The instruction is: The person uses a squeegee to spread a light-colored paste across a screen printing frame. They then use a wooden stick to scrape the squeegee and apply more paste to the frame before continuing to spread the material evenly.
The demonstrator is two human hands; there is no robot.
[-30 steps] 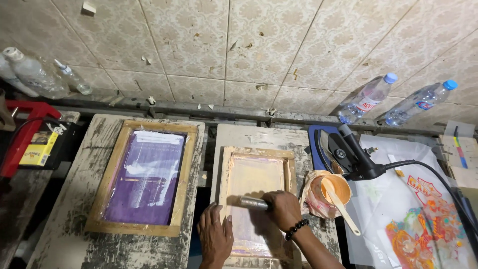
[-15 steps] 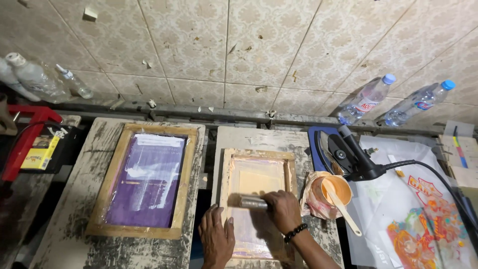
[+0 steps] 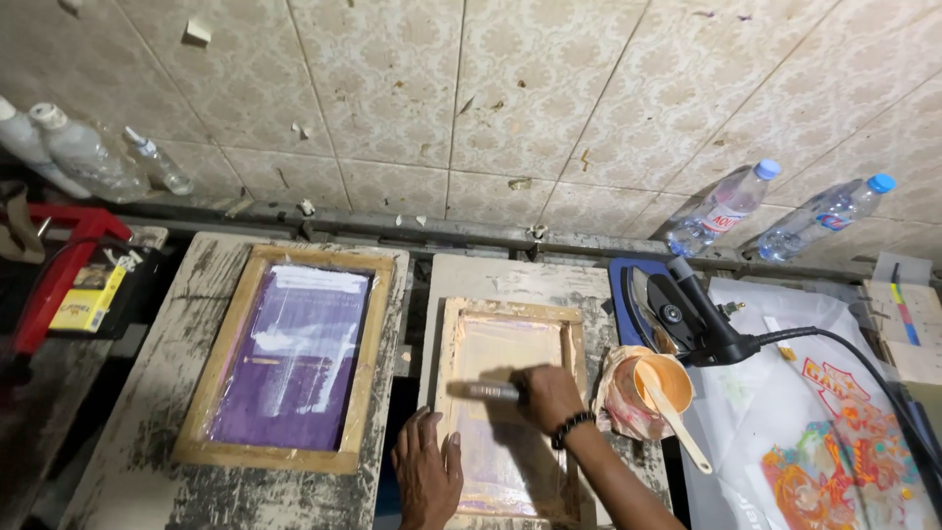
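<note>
- My right hand [image 3: 551,395] is closed around the squeegee [image 3: 491,392], its blade lying across the pale screen frame [image 3: 505,319].
- My left hand [image 3: 429,469] lies open and flat, fingers spread on the frame's left rail, just below the squeegee, holding nothing.
- To pull well, I think I should keep the blade square, press evenly, and pin the frame so it can't creep.
- The orange ink cup [image 3: 659,385] with its spoon sits just right of my right hand.
- The purple screen [image 3: 292,355] lies to the left of my left hand on the tabletop [image 3: 157,393].
</note>
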